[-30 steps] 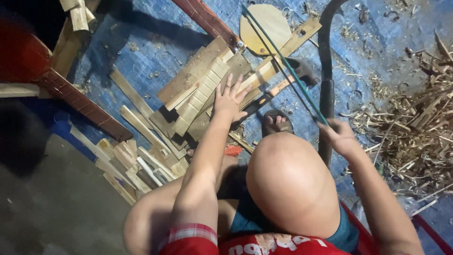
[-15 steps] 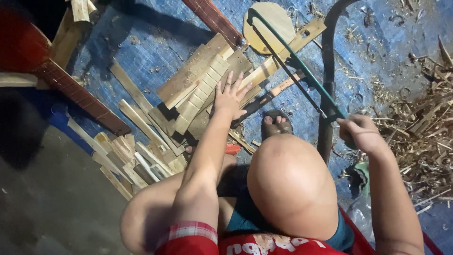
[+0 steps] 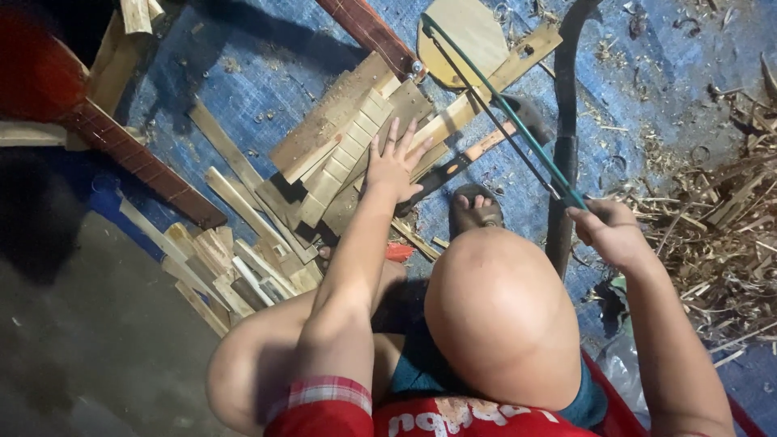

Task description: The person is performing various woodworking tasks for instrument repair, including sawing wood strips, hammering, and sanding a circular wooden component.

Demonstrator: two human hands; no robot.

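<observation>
Centrally, the left hand (image 3: pixel 394 166) lies flat, fingers spread, on stiff, light wooden slats (image 3: pixel 348 154), best pinned from above, while the right hand (image 3: pixel 611 235) at right clenches the handle of a thin-framed green saw (image 3: pixel 502 101) reaching toward upper centre, springy-looking.

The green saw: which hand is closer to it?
Right. The right hand grips the green saw at its handle end. The left hand lies flat on the wooden slats, apart from the saw.
</observation>
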